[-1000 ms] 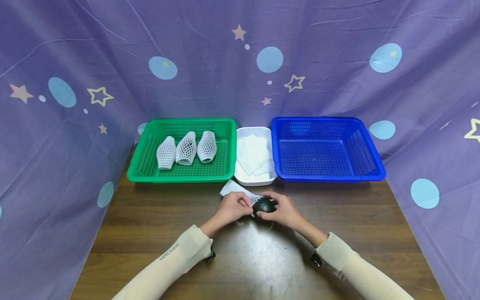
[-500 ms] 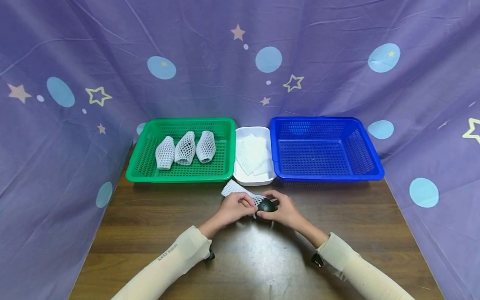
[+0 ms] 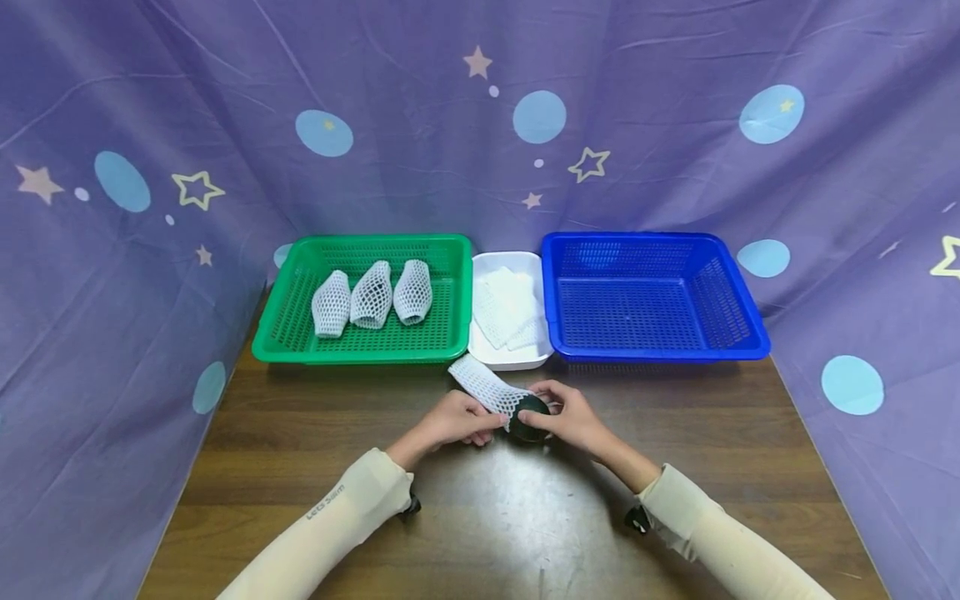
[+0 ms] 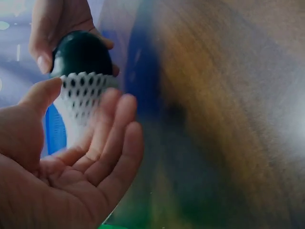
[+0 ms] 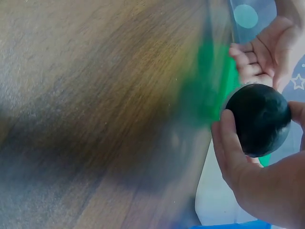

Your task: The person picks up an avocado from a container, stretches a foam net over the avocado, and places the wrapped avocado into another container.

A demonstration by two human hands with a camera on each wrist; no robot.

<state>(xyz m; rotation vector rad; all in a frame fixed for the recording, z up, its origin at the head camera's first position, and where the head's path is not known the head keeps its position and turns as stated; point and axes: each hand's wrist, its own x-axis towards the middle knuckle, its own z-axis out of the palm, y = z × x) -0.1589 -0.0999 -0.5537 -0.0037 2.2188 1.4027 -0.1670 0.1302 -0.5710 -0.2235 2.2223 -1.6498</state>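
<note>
A dark green avocado (image 3: 530, 417) sits partly inside one end of a white foam net sleeve (image 3: 483, 385), whose other end lies flat toward the back left. My right hand (image 3: 573, 418) grips the avocado's bare end, thumb on one side and fingers on the other, as the right wrist view also shows. At the sleeve's mouth is my left hand (image 3: 457, 419). Its thumb touches the net rim in the left wrist view, while the slightly bent, blurred fingers (image 4: 125, 138) hang loosely beside the net.
Behind stands a green basket (image 3: 360, 357) with three net-wrapped items (image 3: 372, 295). A white tray (image 3: 512, 360) with flat foam nets (image 3: 510, 308) sits between it and a blue basket (image 3: 630, 312). All stand on a wooden table (image 3: 525, 533) before a purple curtain (image 3: 420, 167).
My left hand has loosened its pinch on the net rim and drawn slightly left, fingers turning below the sleeve. The right hand keeps holding the avocado, its thumb now further over the top.
</note>
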